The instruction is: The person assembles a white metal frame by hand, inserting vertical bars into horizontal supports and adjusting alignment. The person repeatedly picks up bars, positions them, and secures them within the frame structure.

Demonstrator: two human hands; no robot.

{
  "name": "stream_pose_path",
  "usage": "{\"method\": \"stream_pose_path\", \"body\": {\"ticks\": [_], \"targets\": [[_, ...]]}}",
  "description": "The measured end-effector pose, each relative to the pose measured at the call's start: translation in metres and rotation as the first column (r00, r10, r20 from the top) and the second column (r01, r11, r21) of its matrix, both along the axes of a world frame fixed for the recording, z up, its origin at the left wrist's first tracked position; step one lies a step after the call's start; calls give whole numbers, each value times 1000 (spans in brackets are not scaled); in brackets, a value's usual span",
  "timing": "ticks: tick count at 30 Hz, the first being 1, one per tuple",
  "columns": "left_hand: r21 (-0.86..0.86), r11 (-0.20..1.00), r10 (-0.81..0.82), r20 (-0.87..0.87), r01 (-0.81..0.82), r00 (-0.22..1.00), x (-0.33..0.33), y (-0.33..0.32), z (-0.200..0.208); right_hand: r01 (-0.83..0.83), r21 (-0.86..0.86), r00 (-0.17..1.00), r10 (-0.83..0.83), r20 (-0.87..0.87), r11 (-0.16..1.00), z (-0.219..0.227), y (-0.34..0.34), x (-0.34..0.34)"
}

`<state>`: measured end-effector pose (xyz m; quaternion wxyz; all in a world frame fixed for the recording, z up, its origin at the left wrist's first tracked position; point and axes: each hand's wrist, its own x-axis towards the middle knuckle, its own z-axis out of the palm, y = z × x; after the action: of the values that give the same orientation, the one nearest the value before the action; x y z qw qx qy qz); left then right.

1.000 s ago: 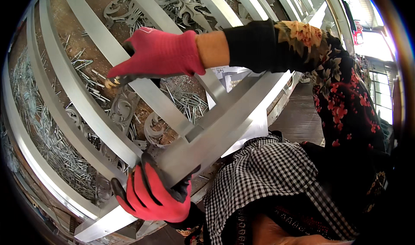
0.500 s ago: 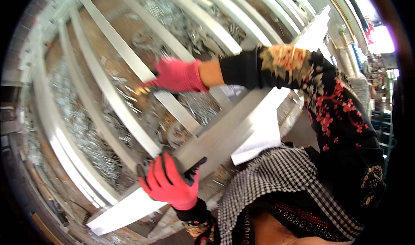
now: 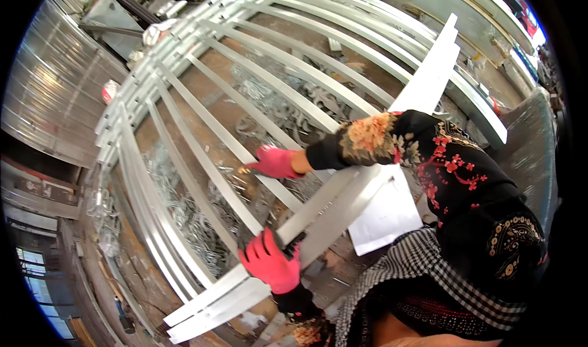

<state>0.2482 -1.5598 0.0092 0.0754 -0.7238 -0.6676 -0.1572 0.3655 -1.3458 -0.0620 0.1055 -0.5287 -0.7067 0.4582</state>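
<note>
Firmly, a pair of flat silvery end rails (image 3: 340, 219) is gripped by the left hand (image 3: 274, 262), its red-gloved fingers curled over the upper edge near the lower-left end, with the dark thumb side turned to the right. Farther up, the right hand (image 3: 277, 162), also gloved in red, is laid over one long metal slat (image 3: 282, 192); its fingers are mostly hidden, so whether they are closed cannot be told. The end rails are stretched diagonally across the near ends of the slats, from lower left to upper right. Between the slats, loose thin metal pins (image 3: 207, 235) are heaped, and scrolled metal ornaments (image 3: 320, 102) are scattered. Beside the end rails, a white paper sheet (image 3: 386, 217) is seen, partly covered by them. A black-and-white checked cloth (image 3: 392, 275) is worn by the person.
</note>
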Motion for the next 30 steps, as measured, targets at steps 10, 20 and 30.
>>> {"method": "stream_pose_path", "body": {"ticks": [10,20,30], "targets": [[111,993,-36,10,35,999,1,-12,-69,9,45,999,-10,36,999,-57,-2,-11],[88,995,-40,-27,43,999,-4,-14,-70,50,-19,999,-50,-1,999,-57,1,-19],[23,1000,16,-87,-14,996,8,-14,-65,118,-148,988,-130,-79,982,-23,15,-41]]}}
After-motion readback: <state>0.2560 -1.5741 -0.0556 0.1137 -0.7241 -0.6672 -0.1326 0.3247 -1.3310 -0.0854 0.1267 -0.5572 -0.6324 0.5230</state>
